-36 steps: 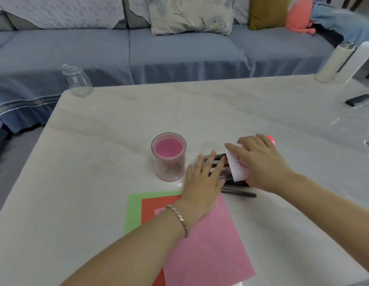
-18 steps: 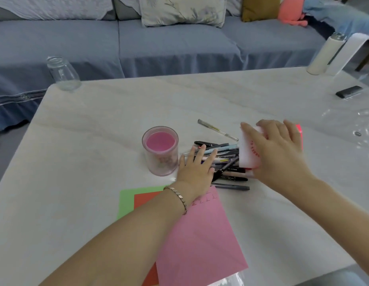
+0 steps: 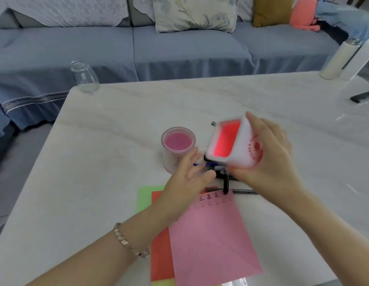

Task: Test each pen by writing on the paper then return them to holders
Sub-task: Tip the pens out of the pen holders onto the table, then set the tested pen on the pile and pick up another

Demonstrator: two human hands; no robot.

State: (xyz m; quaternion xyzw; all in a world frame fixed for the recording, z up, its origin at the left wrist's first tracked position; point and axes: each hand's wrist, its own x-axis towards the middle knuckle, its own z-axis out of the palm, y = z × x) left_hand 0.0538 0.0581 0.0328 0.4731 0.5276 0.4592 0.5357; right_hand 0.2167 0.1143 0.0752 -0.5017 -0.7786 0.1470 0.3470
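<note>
- Gripped in the right hand (image 3: 268, 159): holder (image 3: 231, 145), lifted off the table (image 3: 117, 162), fingers curled round its white walls.
- Tipped with the red mouth toward the left hand (image 3: 192, 178); judged so held for emptying, or for checking that nothing remains. No pens seen inside.
- Left hand relaxed, fingers loosely spread, gripping nothing visible. Hovering over or touching the heap: cannot tell which.
- Pens (image 3: 225, 182) heaped on the table between the two hands, just below the holder and at the left fingertips. Judged laid there for one-at-a-time picking by either hand.
- Paper (image 3: 212, 234) lying under the left wrist, top edge touching the heap, rows of written marks along that edge. Kept close for writing straight after a pick.
- Cup (image 3: 177, 141) upright just beyond the left fingertips, no pens showing; judged ready for returns.
</note>
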